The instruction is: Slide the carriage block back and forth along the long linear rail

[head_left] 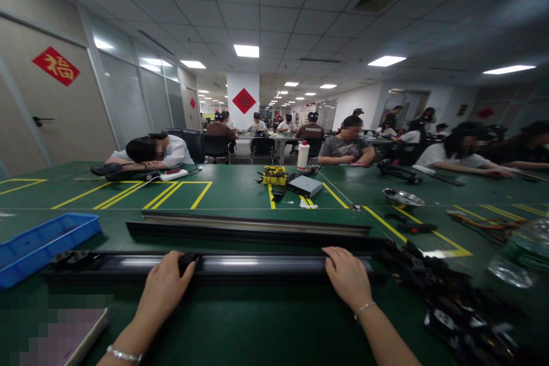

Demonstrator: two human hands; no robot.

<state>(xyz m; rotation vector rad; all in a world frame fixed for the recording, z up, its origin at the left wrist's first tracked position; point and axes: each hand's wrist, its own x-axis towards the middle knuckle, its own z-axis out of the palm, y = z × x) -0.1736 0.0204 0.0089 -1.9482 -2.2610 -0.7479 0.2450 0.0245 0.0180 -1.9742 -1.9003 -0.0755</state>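
A long dark rail (261, 265) lies across the green table (240, 320), right in front of the person, its length running from left to right. The two hands are well apart on it. The left hand (165, 280) is left of the rail's middle, thumb and fingers closed about a small black part (187, 263) that sits on the rail; the fingertips are hidden. The right hand (349, 280) lies over the rail toward its right end, fingers reaching to the far edge; whether it grips or only rests there cannot be told. Each wrist wears a bracelet.

More dark pieces (75, 259) sit at the rail's left end, too dim to make out. Just beyond lies a second rail (257, 230), roughly parallel to the first. A blue tray (88, 221) stands to the left, and a book (92, 336), partly blurred, lies at the near left corner. On the right, a heap of black parts (454, 291) spreads near the rail's end, with a clear bottle (521, 257) beside it. Farther off are a metal bowl (403, 199), a grey box (305, 186) and a yellow box (274, 175). Across the table, one person (175, 150) rests head on folded arms.
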